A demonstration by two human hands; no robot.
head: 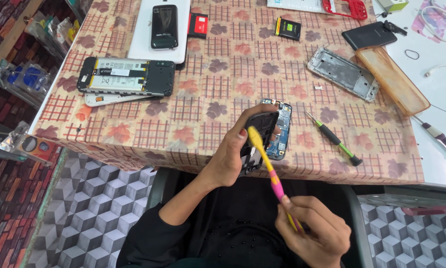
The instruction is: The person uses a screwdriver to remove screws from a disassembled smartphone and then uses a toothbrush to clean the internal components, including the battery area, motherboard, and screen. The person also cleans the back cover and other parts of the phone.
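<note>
- At the near edge of the patterned tablecloth (218, 94), my left hand (233, 149) fingers clamp a black plastic phone part (260, 130) above an opened phone (280, 131).
- My right hand (309, 231) fingers close around a yellow-and-pink toothbrush (270, 166), bristles touching that part.

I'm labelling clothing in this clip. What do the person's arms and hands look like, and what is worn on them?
Both hands are bare, with no gloves, rings or watch visible. The left hand has dark red polish on the thumbnail. The right hand shows similar polish. Black sleeves are pushed up on the left arm; the forearm is uncovered.
</note>
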